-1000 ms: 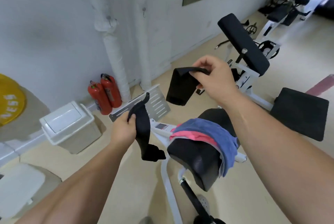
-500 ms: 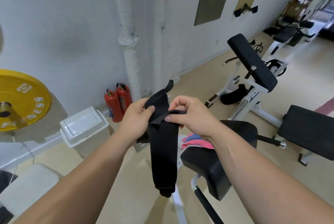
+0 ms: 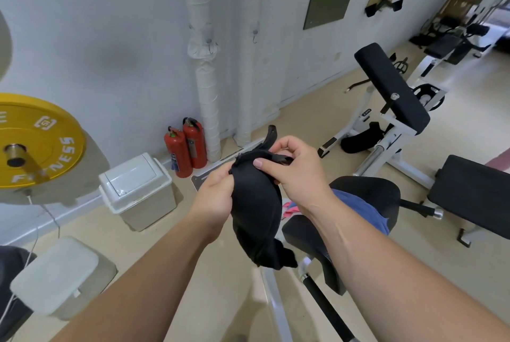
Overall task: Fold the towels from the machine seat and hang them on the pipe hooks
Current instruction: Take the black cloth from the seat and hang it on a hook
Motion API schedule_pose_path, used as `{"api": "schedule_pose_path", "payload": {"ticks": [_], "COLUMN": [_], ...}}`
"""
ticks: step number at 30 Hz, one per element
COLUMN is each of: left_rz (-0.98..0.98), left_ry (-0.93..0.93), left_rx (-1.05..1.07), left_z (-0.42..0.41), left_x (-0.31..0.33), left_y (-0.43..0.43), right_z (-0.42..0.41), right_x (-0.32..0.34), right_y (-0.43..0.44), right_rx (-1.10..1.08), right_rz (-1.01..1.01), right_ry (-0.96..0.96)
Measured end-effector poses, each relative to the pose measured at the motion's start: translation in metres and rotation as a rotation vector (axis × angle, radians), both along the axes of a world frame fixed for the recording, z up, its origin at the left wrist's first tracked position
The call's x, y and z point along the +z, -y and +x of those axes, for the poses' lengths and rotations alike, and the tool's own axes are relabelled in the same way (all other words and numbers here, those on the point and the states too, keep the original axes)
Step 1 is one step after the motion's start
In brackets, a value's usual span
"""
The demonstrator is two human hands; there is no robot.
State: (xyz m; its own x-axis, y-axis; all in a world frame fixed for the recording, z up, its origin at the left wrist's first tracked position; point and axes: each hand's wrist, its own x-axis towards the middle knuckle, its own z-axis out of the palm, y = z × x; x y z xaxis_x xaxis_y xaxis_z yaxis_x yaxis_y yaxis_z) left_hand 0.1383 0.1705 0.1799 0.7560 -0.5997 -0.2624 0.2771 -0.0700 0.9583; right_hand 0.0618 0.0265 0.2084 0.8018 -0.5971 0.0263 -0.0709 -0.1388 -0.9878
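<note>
Folding step in hand. My left hand (image 3: 215,198) and right hand (image 3: 298,173) are together in front of me, both clamped on the black towel (image 3: 256,220). Left grip closed on its left edge near the top; right grip pinches the top fold between thumb and forefinger. The towel hangs doubled below my hands, its lower end bunched, one narrow end sticking up behind the right fingers.

Both forearms reach forward from the near edge and converge at the cloth; wrists slightly bent inward.

More towels wait on the machine seat (image 3: 367,189) just right of my hands: a blue towel (image 3: 364,212) draped over it, a pink towel (image 3: 289,207) showing beside it.

Target is far, on the white wall: a hook (image 3: 210,44) on the wrapped pipe (image 3: 205,87), a second hook (image 3: 255,33) to its right. Both look bare.

Next, I judge: square the fold, tuck the loose end, then lift up and forward to a hook without letting the fold open.
</note>
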Motion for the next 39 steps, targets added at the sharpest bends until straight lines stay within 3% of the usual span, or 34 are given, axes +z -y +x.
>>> {"api": "schedule_pose_path", "payload": {"ticks": [5,12,18,21,25,31,39], "left_rz": [-0.009,-0.097,0.109,0.165,0.218,0.268,0.304], "left_ry": [-0.085,-0.154,0.173,0.212,0.243,0.355,0.367], "left_rx": [0.159,0.224,0.176,0.163,0.098,-0.059,-0.091], "left_z": [0.002,0.006,0.027,0.048,0.086,0.159,0.272], "left_x": [0.000,0.008,0.017,0.019,0.018,0.011,0.011], "left_y": [-0.015,-0.045,-0.048,-0.045,-0.029,0.019,0.086], "right_z": [0.006,0.030,0.060,0.077,0.109,0.187,0.305], "right_x": [0.001,0.002,0.005,0.005,0.001,-0.006,-0.001], "right_y": [-0.010,-0.028,-0.030,-0.014,0.017,0.063,0.132], "right_rx": [0.119,0.299,0.421,0.491,0.410,0.363,0.283], "right_rz": [-0.004,-0.027,-0.075,0.166,0.290,0.232,0.130], "right_ry": [-0.045,-0.064,-0.067,-0.072,-0.048,-0.046,-0.089]}}
